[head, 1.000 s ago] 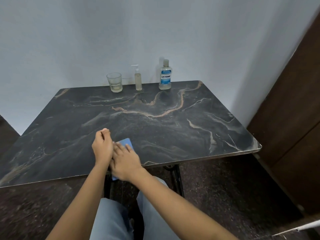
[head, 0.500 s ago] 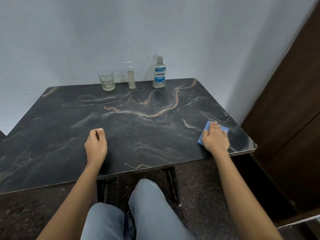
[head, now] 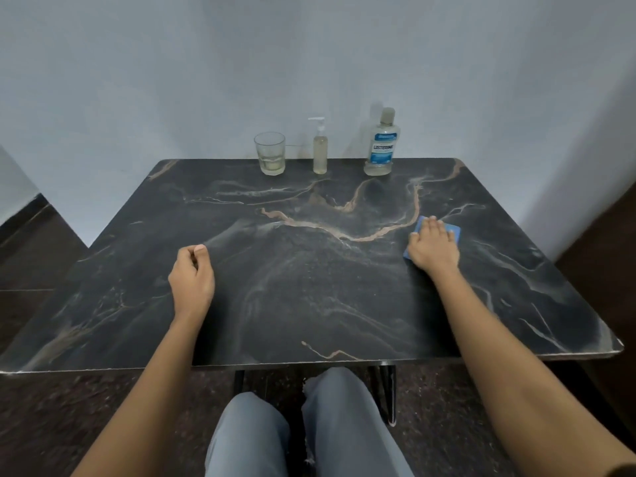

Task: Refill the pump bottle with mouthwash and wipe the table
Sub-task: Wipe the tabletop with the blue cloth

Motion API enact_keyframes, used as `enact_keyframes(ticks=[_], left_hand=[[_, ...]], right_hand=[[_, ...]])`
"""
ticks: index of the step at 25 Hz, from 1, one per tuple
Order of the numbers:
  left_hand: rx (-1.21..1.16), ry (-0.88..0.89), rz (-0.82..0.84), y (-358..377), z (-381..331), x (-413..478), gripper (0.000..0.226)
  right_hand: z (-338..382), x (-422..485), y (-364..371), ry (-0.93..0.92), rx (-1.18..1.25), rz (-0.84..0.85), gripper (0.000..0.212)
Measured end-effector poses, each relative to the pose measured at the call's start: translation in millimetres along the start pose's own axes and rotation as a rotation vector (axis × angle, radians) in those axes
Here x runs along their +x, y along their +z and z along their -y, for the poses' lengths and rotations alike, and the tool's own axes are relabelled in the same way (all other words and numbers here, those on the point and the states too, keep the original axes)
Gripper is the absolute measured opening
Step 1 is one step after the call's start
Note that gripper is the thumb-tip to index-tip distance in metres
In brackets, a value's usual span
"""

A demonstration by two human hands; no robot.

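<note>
Right hand [head: 432, 247] and blue cloth [head: 453, 232] slid farther up table [head: 309, 287]

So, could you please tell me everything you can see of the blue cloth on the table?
The blue wiping cloth lies flat on the dark marble-patterned table, towards its right side and past the middle. It looks like a thin, soft pad with squarish corners. The right hand presses on it palm down with fingers spread, covering most of it; only its far-right corner and left edge show. Nothing else touches it.
</note>
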State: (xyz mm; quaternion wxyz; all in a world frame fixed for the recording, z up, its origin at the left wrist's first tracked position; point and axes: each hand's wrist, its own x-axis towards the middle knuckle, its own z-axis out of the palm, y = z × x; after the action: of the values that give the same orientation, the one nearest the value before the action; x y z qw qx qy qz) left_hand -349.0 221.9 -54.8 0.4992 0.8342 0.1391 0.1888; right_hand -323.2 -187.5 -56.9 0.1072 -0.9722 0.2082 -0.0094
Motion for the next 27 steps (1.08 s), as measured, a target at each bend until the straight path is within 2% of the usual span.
enact_keyframes(ticks=[5, 10, 13, 16, 19, 22, 24, 27], left_hand=[[0.023, -0.033, -0.069, -28.0, 22.5, 21.7, 0.035], [0.028, -0.065, -0.104, -46.5, 36.2, 27.8, 0.035], [-0.007, -0.092, -0.136, -52.1, 42.5, 30.2, 0.036], [-0.023, -0.094, -0.141, -47.5, 40.1, 28.3, 0.036], [-0.003, -0.070, -0.117, -42.7, 39.1, 22.9, 0.034], [0.009, -0.054, -0.076, -42.7, 39.4, 22.8, 0.036], [0.029, -0.047, -0.065, -43.0, 40.0, 27.2, 0.035], [0.052, -0.027, -0.055, -43.1, 41.7, 38.6, 0.034]], right_hand=[[155.4, -10.7, 39.8, -0.359, 0.013, 0.070, 0.058], [271.6, -83.3, 71.6, -0.695, 0.016, 0.144, 0.058], [305.8, -148.5, 81.5, -0.912, 0.019, 0.184, 0.058], [293.7, -197.9, 83.3, -1.063, 0.051, 0.198, 0.056], [240.5, -218.9, 76.8, -1.028, 0.082, 0.178, 0.056], [171.5, -209.8, 61.4, -0.842, 0.066, 0.101, 0.068], [128.0, -183.0, 50.0, -0.708, -0.001, 0.108, 0.079], [90.5, -127.8, 32.0, -0.497, -0.038, 0.071, 0.076]])
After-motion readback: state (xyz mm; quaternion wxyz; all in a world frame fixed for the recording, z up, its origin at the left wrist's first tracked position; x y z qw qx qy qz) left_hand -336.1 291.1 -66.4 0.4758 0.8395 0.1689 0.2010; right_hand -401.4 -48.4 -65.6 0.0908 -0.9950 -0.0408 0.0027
